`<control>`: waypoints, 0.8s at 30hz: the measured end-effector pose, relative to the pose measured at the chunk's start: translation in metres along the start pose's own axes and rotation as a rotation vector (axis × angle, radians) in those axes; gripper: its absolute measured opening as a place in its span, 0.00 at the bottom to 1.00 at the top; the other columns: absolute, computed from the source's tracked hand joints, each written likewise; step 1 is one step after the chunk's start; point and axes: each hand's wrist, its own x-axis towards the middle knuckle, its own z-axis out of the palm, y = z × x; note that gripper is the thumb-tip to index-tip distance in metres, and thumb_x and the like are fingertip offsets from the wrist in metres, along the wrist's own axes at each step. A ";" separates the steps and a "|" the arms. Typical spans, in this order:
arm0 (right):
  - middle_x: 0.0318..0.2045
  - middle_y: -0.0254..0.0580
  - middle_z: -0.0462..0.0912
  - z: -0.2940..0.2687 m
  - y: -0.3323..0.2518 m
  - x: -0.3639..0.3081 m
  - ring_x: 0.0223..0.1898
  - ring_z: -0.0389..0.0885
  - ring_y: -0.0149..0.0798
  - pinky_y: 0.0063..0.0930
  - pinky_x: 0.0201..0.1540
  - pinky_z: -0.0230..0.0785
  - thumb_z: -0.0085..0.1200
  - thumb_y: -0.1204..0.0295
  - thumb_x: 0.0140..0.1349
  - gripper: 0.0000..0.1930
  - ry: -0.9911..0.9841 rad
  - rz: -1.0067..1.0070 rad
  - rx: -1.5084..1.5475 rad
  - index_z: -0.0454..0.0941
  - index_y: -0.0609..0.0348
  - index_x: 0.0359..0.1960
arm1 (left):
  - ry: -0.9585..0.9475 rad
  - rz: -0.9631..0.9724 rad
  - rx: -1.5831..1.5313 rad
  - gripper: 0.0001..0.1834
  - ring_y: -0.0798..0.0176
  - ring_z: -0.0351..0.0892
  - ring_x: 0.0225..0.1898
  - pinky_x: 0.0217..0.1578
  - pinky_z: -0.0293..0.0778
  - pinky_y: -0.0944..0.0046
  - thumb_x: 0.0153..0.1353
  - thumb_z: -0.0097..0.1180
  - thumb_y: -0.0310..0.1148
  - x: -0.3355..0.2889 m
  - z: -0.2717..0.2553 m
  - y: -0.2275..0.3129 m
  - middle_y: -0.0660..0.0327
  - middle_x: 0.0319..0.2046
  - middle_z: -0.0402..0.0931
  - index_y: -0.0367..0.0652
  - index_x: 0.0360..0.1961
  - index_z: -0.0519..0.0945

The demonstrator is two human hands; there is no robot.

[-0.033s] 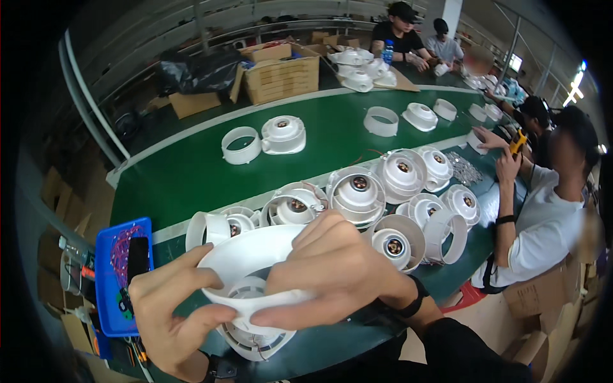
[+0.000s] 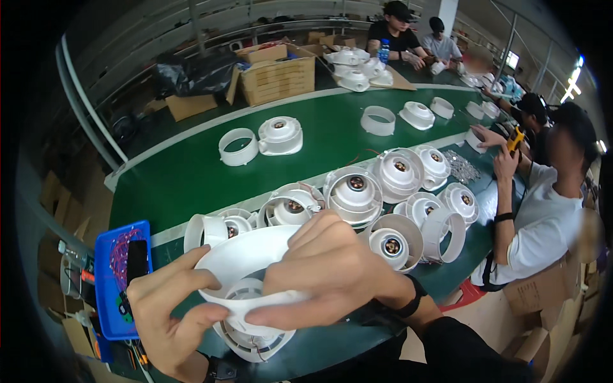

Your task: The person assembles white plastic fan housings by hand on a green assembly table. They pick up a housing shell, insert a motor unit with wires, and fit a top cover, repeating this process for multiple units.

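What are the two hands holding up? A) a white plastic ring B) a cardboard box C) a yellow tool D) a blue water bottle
A: the left hand and the right hand both grip a white plastic ring, held over a round white housing on the green table.

Ring housing (image 2: 246,265) over vented base (image 2: 252,338), table's near edge | tray (image 2: 105,281) at left edge | motor housings (image 2: 357,191) behind | belt (image 2: 191,179) beyond.

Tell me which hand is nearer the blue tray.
Left. The left hand sits right beside the blue tray, at its right edge; the right hand is farther right, across the white ring both hold.
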 end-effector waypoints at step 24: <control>0.31 0.39 0.80 -0.008 -0.002 0.002 0.29 0.75 0.26 0.20 0.33 0.65 0.48 0.64 0.70 0.15 0.314 0.697 0.514 0.75 0.67 0.41 | 0.112 0.061 -0.201 0.39 0.64 0.82 0.34 0.32 0.76 0.70 0.37 0.72 0.33 0.002 -0.002 -0.015 0.53 0.39 0.81 0.35 0.56 0.75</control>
